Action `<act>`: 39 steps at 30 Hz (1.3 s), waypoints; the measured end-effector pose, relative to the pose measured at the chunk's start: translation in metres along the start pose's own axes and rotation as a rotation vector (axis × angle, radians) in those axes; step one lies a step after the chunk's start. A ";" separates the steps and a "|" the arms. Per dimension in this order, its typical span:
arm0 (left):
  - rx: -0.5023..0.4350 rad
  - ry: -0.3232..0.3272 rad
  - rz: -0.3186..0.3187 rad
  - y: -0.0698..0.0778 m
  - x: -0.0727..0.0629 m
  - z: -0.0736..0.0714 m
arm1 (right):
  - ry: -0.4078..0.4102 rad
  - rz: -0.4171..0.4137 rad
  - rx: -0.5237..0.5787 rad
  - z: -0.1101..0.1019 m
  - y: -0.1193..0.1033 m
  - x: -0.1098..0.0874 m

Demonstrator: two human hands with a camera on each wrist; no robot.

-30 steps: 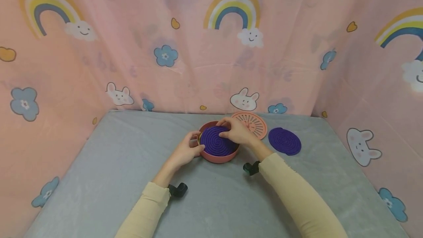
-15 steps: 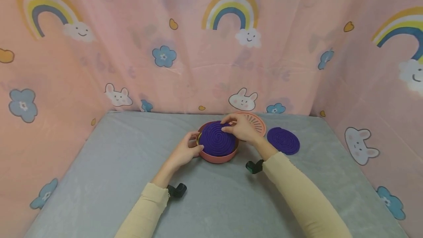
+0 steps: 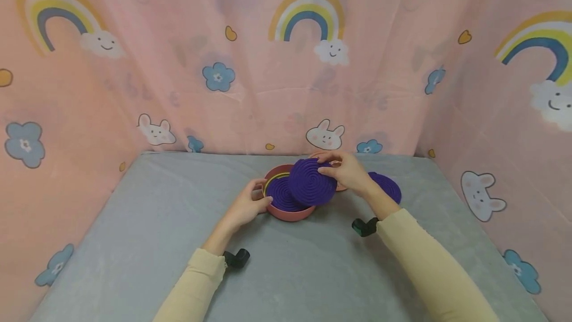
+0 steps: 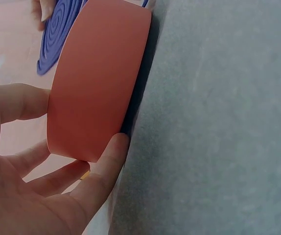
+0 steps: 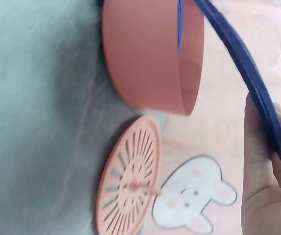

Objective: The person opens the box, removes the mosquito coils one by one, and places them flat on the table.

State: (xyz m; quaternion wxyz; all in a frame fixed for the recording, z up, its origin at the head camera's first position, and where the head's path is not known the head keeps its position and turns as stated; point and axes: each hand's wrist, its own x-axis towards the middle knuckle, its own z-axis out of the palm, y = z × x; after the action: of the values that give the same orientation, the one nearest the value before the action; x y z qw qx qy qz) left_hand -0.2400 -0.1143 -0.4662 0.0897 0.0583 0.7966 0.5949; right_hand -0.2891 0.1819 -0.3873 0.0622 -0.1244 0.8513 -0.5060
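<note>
the right hand [image 3: 350,175], reaching in from the lower right, pinches the edge of a purple spiral mat [image 3: 310,183] between thumb and fingers, holding it tilted above the right side of a round pink box [image 3: 292,215]. the left hand [image 3: 243,205], angled in from the lower left, grips the box's left wall, one fingertip low by its base. a second mat [image 3: 280,195] lies inside; a third mat [image 3: 388,188], partly hidden, and a slotted pink disc [image 5: 128,183] lie on the grey cloth [image 3: 286,272].

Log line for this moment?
left hand: grips coral bowl | right hand: pinches purple mat, tilted | second mat: in bowl | third mat: on table
</note>
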 end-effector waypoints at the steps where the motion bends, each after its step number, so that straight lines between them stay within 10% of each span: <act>1: 0.001 0.001 0.001 0.000 0.000 0.000 | 0.009 0.012 -0.007 -0.004 0.002 -0.002; 39: 0.000 -0.006 0.003 0.001 0.000 0.000 | 0.274 0.088 -0.211 -0.142 0.087 -0.102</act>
State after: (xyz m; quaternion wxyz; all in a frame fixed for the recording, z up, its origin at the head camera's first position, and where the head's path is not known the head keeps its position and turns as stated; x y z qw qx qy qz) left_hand -0.2397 -0.1143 -0.4656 0.0911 0.0613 0.7964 0.5947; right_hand -0.2374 0.3701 -0.3975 -0.0456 -0.0225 0.9047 -0.4230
